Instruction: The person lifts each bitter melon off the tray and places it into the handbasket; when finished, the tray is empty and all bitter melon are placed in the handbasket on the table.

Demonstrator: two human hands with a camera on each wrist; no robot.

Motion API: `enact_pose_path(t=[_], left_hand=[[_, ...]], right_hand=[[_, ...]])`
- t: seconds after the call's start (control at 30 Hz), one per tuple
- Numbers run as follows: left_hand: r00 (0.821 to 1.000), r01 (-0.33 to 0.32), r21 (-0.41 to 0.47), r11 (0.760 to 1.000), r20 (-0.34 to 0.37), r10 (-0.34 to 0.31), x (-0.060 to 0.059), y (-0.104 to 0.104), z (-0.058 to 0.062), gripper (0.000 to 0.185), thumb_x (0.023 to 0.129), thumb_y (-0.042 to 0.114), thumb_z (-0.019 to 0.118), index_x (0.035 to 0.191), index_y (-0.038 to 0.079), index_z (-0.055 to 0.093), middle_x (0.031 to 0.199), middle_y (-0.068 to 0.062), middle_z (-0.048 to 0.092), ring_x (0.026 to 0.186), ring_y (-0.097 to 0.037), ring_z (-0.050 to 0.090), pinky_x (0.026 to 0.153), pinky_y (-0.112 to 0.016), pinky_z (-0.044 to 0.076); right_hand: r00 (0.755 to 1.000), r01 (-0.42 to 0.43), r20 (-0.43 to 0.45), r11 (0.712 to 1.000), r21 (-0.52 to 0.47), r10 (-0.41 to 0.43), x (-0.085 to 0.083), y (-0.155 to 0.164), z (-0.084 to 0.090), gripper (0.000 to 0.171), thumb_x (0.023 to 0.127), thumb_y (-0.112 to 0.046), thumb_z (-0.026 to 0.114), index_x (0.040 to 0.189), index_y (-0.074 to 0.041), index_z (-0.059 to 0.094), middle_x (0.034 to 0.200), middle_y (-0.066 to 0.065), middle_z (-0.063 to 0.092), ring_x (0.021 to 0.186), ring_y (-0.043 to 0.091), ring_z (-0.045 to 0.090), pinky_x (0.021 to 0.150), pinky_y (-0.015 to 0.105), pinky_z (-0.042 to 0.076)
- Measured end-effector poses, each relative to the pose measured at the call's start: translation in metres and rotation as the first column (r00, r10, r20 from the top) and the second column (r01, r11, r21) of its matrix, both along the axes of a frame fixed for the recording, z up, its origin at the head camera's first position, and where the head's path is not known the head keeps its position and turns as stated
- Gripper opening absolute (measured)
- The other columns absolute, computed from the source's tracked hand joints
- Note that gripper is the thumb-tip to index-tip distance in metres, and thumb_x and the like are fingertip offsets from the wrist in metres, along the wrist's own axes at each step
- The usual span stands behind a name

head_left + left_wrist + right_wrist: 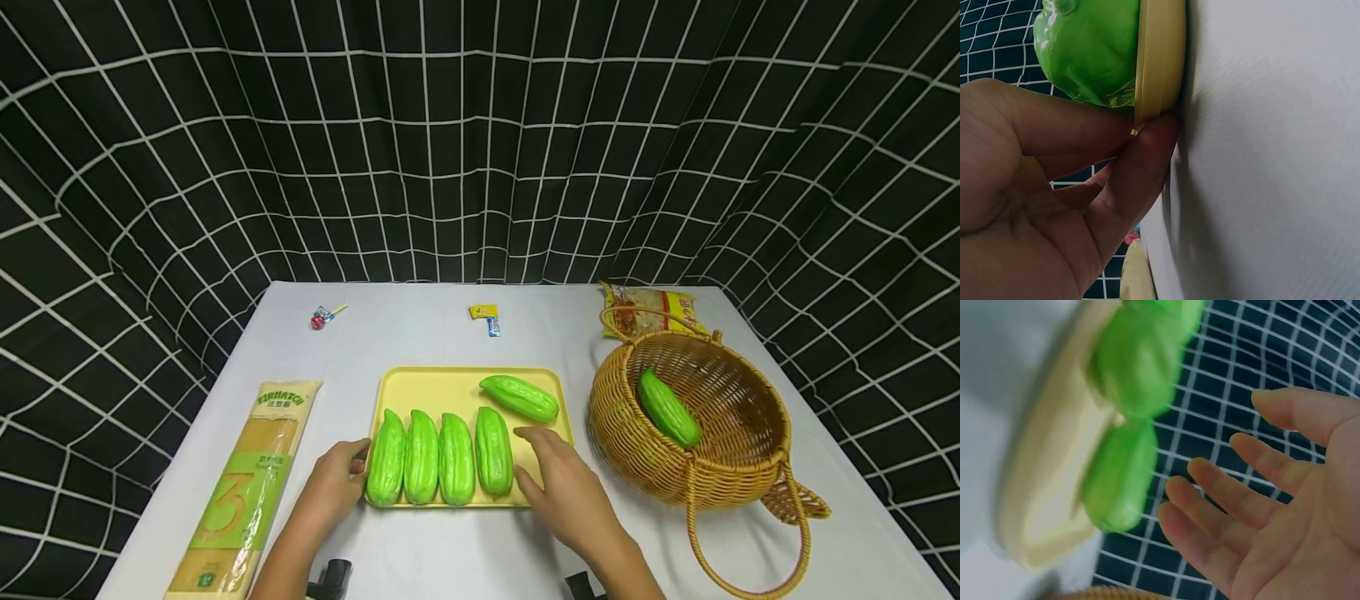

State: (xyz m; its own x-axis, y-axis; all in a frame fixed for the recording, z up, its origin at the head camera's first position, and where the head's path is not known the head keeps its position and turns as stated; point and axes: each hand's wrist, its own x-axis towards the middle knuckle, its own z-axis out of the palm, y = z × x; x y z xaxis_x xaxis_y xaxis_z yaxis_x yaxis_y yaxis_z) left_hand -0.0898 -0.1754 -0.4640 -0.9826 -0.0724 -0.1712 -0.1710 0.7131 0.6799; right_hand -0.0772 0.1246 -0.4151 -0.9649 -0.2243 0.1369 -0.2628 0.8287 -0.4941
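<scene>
A pale yellow tray (435,382) carries several green bitter melons (457,458). Most stand side by side in a row along its left and front; one melon (520,397) lies slantwise at the back right. My left hand (337,479) pinches the tray's left rim between thumb and fingers, which the left wrist view shows close up at the tray edge (1160,62). Over the tray's right front part is my right hand (562,487), its fingers spread and loosely bent, holding nothing. In the right wrist view its palm (1291,519) faces the melons, apart from them.
Right of the tray stands a wicker basket (622,442) with one bitter melon (669,408) inside. Behind it lies a yellow food packet (637,310). A long noodle pack (243,492) lies at left; a lollipop (318,320) and small wrapped candies (486,312) are at the back.
</scene>
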Motion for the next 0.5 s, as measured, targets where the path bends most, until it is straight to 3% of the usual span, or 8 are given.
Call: enact_pose_path(t=[0.33, 0.5], left_hand=[[1.000, 0.000, -0.005, 1.000, 0.001, 0.000, 0.000, 0.001, 0.000, 0.050, 0.082, -0.009, 0.065, 0.130, -0.011, 0.053, 0.118, -0.021, 0.061, 0.099, -0.029, 0.062, 0.078, -0.040, 0.056], [1.000, -0.006, -0.009, 1.000, -0.001, 0.006, 0.000, 0.002, 0.001, 0.050, 0.082, -0.009, 0.065, 0.130, -0.010, 0.053, 0.118, -0.021, 0.061, 0.099, -0.029, 0.062, 0.078, -0.039, 0.056]], right_hand=[[0.992, -0.065, 0.112, 0.998, 0.011, 0.064, 0.002, -0.009, -0.023, 0.049, 0.090, -0.026, 0.069, 0.133, -0.010, 0.054, 0.133, 0.013, 0.057, 0.119, 0.032, 0.057, 0.093, 0.050, 0.051], [0.990, -0.067, 0.120, 0.998, -0.008, 0.067, 0.001, -0.012, -0.027, 0.049, 0.090, -0.029, 0.069, 0.131, -0.009, 0.051, 0.128, 0.013, 0.059, 0.107, 0.028, 0.063, 0.084, 0.046, 0.054]])
